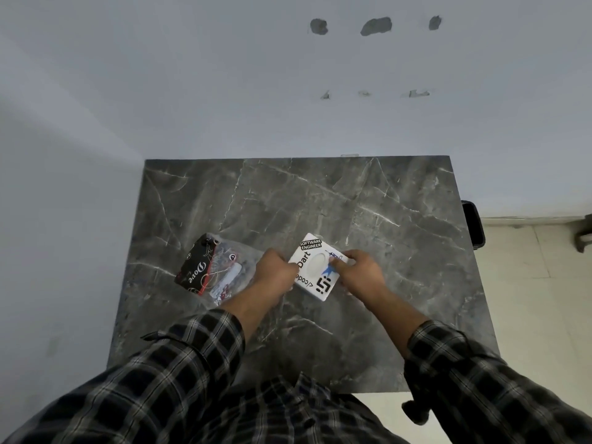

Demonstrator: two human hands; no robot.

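Note:
A flat white box (pixel 315 268) covered in stickers ("SOFTWARE ENGINEER", "Dart", "code") lies tilted on the dark marble table (pixel 320 200). My left hand (pixel 274 270) grips its left edge with curled fingers. My right hand (pixel 360 273) holds its right edge, the thumb and fingertips pinching near a blue sticker. Left of the box lies a clear plastic bag (pixel 224 270) with a black "Dove" packet (pixel 195 265) and small items inside.
The table stands against a pale wall, its left side close to a corner. A black object (pixel 473 224) sits beside the table's right edge, over a light tiled floor (pixel 528 283). My plaid sleeves fill the lower frame.

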